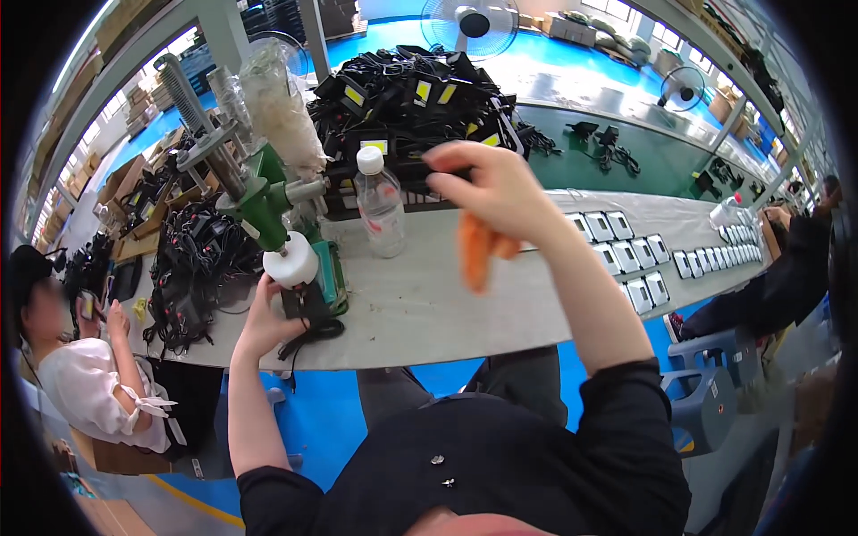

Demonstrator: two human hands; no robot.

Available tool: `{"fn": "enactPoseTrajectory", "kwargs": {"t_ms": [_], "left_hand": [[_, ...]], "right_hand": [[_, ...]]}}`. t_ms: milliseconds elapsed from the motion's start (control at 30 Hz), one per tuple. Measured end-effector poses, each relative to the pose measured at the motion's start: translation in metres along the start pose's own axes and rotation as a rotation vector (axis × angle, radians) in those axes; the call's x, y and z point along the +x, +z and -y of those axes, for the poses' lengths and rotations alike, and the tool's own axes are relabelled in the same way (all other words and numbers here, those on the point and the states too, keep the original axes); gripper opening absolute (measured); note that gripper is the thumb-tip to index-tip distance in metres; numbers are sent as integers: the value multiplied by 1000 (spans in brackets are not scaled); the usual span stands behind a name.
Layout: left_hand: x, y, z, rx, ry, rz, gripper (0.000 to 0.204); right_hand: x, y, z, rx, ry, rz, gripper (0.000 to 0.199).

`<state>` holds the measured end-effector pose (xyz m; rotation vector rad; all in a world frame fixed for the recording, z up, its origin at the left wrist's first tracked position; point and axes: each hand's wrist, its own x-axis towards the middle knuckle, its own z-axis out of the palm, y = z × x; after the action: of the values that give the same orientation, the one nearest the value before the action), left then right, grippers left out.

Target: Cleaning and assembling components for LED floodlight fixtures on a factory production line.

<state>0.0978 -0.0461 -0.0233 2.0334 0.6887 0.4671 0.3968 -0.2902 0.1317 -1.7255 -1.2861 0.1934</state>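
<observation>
My left hand (259, 325) grips a small black device (305, 304) with a coiled black cord, its fingers partly hidden. Directly above the device is the round white pressing head (290, 260) of a green hand press (259, 198); whether they touch I cannot tell. My right hand (492, 192) is raised over the bench, right of a clear plastic bottle (382, 210) with a white cap. Its thumb and forefinger are apart with nothing between them. A blurred orange patch (475, 255) hangs below the palm where the other fingers are, perhaps finger covers.
Behind the bottle, a black crate (344, 198) is heaped with black corded lamps (420, 98). More black cords (201, 246) lie left of the press. Rows of white-and-black panels (626, 255) cover the bench's right side. One person (94, 384) sits left, another (791, 268) right.
</observation>
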Motion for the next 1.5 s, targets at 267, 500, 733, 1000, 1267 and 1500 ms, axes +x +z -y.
{"fn": "enactPoseTrajectory", "kwargs": {"t_ms": [267,500,733,1000,1267,1500], "left_hand": [[-27,-113,-6,-139,98,-381,77],[73,-199,14,848,-168,-978,75],[77,-156,2,491,261,-1195,68],[-20,-55,-134,403,843,-1032,49],[6,107,-200,-50,820,-143,97],[-13,176,-204,-917,149,466,49]], "right_hand": [[30,-56,-74,-243,145,-36,35],[169,2,-41,-779,-203,-226,59],[224,22,-51,-1068,-51,-125,33],[154,-63,6,-447,-840,-569,27],[28,-90,3,32,-212,-243,25],[-60,-60,-34,138,92,-1,30]]}}
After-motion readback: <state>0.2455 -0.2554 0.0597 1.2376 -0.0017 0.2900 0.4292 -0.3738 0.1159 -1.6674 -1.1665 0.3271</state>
